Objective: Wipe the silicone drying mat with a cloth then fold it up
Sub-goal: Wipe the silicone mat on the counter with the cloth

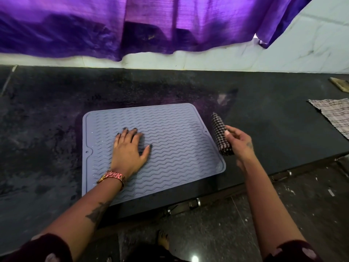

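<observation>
With the grey silicone drying mat [154, 148] lying flat on the dark granite counter [264, 114], near its front edge, my left hand [128, 150] presses it, fingers straight. My right hand [238, 141] pinches a rolled checked cloth [221, 135] just beside the mat's right edge. I'd judge wiping is about to begin: open the roll out, stroke along the wavy ridges, keep the left palm anchoring. Fingertip contact on the cloth is blurred; a second checked cloth [334, 114] is cut off at right.

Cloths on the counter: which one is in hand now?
The dark checked cloth, rolled, in the right hand beside the mat. The paler plaid cloth lies flat, far right, untouched.
</observation>
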Demonstrator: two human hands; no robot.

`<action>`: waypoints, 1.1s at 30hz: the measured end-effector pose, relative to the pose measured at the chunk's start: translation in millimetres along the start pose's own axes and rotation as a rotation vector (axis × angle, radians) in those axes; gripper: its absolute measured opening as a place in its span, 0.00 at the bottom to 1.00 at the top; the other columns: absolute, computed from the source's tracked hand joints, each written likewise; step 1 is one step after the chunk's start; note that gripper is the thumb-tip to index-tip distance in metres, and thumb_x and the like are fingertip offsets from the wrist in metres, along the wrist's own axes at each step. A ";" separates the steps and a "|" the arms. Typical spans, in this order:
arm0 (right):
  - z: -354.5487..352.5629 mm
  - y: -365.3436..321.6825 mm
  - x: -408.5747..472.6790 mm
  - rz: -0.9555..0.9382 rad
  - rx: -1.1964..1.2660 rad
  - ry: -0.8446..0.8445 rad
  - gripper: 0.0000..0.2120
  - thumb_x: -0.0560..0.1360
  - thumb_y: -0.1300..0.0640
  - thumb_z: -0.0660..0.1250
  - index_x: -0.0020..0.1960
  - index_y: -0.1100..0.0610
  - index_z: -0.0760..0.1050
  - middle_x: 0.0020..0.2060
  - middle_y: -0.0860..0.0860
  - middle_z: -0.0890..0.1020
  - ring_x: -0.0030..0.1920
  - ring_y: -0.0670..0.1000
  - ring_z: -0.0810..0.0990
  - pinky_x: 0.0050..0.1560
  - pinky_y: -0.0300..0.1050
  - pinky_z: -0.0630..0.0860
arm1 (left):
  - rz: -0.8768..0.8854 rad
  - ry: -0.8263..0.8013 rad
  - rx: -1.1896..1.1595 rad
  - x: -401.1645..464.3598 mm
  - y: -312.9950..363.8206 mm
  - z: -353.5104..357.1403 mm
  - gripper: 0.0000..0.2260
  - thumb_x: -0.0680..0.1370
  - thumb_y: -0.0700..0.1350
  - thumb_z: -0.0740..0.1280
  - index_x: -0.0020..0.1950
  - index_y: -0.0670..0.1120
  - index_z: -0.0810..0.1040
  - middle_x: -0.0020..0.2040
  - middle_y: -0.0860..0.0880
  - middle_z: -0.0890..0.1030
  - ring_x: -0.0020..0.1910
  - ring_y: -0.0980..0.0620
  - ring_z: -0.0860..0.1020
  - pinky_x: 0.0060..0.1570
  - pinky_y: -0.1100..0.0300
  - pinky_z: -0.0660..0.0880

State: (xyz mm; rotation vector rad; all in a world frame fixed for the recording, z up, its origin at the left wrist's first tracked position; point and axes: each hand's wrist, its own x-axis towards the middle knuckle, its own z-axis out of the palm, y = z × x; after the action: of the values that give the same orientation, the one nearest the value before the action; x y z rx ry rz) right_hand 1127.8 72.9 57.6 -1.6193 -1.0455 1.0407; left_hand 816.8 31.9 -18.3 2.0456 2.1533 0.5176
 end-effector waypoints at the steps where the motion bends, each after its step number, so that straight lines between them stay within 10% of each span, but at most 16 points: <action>1: -4.7 -0.9 0.5 0.007 0.005 0.048 0.15 0.77 0.63 0.64 0.63 0.60 0.74 0.50 0.56 0.81 0.42 0.48 0.80 0.39 0.36 0.80 | 0.001 0.001 -0.002 -0.2 -0.2 0.1 0.31 0.74 0.64 0.51 0.70 0.47 0.68 0.72 0.45 0.67 0.74 0.45 0.59 0.74 0.49 0.49; 7: -19.4 12.5 -21.3 0.047 -0.389 0.264 0.16 0.75 0.56 0.66 0.63 0.55 0.75 0.53 0.57 0.81 0.54 0.57 0.79 0.59 0.52 0.75 | 0.002 0.002 -0.001 0.1 0.4 0.3 0.31 0.74 0.64 0.50 0.70 0.47 0.68 0.72 0.45 0.67 0.74 0.45 0.59 0.74 0.49 0.49; 14: 24.8 29.7 -60.9 -0.077 -0.862 0.347 0.18 0.76 0.55 0.63 0.66 0.56 0.72 0.57 0.60 0.77 0.56 0.62 0.76 0.54 0.51 0.72 | 0.009 -0.006 0.008 0.0 0.4 -0.5 0.31 0.74 0.64 0.50 0.70 0.47 0.67 0.73 0.45 0.66 0.74 0.44 0.58 0.74 0.48 0.48; 33: 80.3 1.0 -9.0 -0.241 -0.899 0.145 0.17 0.78 0.55 0.61 0.66 0.55 0.71 0.57 0.58 0.77 0.56 0.58 0.76 0.57 0.47 0.71 | -0.007 -0.008 0.005 0.5 1.7 -1.5 0.31 0.74 0.63 0.51 0.70 0.47 0.68 0.73 0.46 0.67 0.74 0.45 0.58 0.74 0.49 0.48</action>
State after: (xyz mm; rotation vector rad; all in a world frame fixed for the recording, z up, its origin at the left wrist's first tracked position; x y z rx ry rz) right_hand 1049.7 83.7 40.2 -2.1339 -1.6903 0.2615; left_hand 817.9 32.1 -16.3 2.0390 2.1585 0.5023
